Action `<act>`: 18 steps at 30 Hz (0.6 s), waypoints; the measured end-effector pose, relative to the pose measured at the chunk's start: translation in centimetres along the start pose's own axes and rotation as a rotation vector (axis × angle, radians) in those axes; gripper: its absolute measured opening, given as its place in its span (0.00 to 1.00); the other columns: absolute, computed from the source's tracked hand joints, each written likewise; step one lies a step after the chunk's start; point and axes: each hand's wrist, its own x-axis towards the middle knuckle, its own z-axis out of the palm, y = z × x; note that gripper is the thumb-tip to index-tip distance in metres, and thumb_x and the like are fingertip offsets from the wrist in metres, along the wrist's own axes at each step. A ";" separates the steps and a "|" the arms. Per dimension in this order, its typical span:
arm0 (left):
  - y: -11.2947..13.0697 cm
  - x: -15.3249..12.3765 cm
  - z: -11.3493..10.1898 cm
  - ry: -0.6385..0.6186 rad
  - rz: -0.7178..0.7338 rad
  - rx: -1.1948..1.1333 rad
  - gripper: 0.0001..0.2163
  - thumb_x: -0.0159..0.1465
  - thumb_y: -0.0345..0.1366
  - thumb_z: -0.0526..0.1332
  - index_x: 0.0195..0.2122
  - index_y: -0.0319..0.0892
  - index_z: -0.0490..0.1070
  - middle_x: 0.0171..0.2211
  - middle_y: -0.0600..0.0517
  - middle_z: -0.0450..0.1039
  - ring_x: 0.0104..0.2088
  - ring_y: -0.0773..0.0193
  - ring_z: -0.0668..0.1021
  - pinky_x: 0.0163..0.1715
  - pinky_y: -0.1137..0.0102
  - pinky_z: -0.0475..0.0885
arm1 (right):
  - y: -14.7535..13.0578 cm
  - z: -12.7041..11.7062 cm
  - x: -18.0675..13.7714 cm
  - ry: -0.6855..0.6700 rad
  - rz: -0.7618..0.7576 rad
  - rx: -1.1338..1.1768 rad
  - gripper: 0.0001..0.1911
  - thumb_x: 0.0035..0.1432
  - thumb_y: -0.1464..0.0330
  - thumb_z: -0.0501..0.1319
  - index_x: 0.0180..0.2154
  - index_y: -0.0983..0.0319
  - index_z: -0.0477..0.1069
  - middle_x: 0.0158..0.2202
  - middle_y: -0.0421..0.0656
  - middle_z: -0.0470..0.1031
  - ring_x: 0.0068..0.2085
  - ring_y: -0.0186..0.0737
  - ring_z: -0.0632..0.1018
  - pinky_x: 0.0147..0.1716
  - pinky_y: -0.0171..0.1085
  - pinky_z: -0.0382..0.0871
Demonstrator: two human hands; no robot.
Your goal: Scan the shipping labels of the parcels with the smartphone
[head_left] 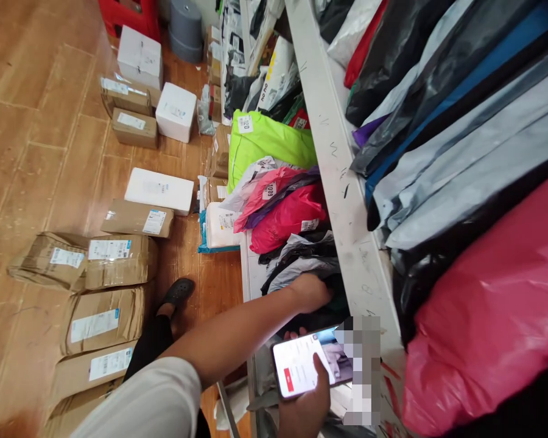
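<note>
My left hand [311, 293] reaches in from the left among the parcels on the lower shelf. Its fingers are bent against a dark mailing bag [337, 299], and their tips are partly hidden. Just beyond that hand lie grey and black mailing bags [301, 267]. In my right hand [304, 410] is a smartphone [296, 365] with its lit screen facing up. The thumb lies over the screen, and fingertips show behind the far edge. A blurred patch covers the phone's right end.
Pink parcels [292, 219] and a lime-green parcel [269, 146] fill the shelf further along. A white shelf board [347, 201] separates them from the bags above, including a large red bag [493, 304]. Cardboard boxes [119, 261] and white boxes [176, 112] stand on the wooden floor [41, 164].
</note>
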 end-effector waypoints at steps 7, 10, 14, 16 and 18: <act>-2.4 -5.8 -4.3 0.051 -0.244 -0.083 0.10 0.60 0.37 0.60 0.37 0.37 0.77 0.30 0.48 0.78 0.31 0.58 0.79 0.31 0.68 0.72 | 0.9 -3.4 0.8 -0.067 0.004 -0.122 0.29 0.48 0.59 0.66 0.52 0.59 0.68 0.34 0.39 0.83 0.37 0.43 0.82 0.37 0.41 0.76; -4.7 -7.0 -5.3 0.071 -0.271 -0.124 0.11 0.64 0.39 0.57 0.35 0.38 0.76 0.29 0.51 0.78 0.29 0.65 0.78 0.30 0.74 0.72 | 1.2 -3.1 0.6 -0.097 -0.024 -0.174 0.32 0.43 0.59 0.69 0.51 0.60 0.69 0.36 0.40 0.83 0.40 0.45 0.82 0.40 0.42 0.75; -4.8 -7.5 -5.9 0.148 -0.310 -0.064 0.10 0.66 0.35 0.55 0.41 0.40 0.76 0.36 0.52 0.77 0.36 0.65 0.77 0.38 0.73 0.72 | 2.5 -3.3 -1.4 -0.195 0.009 -0.220 0.27 0.42 0.58 0.72 0.45 0.60 0.72 0.36 0.41 0.83 0.40 0.46 0.82 0.39 0.42 0.76; -3.9 -7.3 -5.6 0.227 -0.406 0.035 0.12 0.67 0.34 0.53 0.44 0.39 0.74 0.39 0.48 0.75 0.41 0.60 0.75 0.43 0.66 0.71 | 3.1 -3.1 -2.5 -0.246 0.014 -0.238 0.24 0.41 0.59 0.72 0.41 0.60 0.74 0.34 0.41 0.83 0.38 0.45 0.83 0.40 0.42 0.77; -2.8 -6.9 -4.8 0.289 -0.509 0.137 0.15 0.68 0.33 0.48 0.46 0.37 0.73 0.41 0.43 0.72 0.44 0.54 0.74 0.44 0.58 0.70 | 3.2 -2.3 -3.0 -0.260 0.022 -0.251 0.23 0.36 0.60 0.75 0.36 0.60 0.75 0.31 0.40 0.83 0.36 0.44 0.83 0.39 0.42 0.77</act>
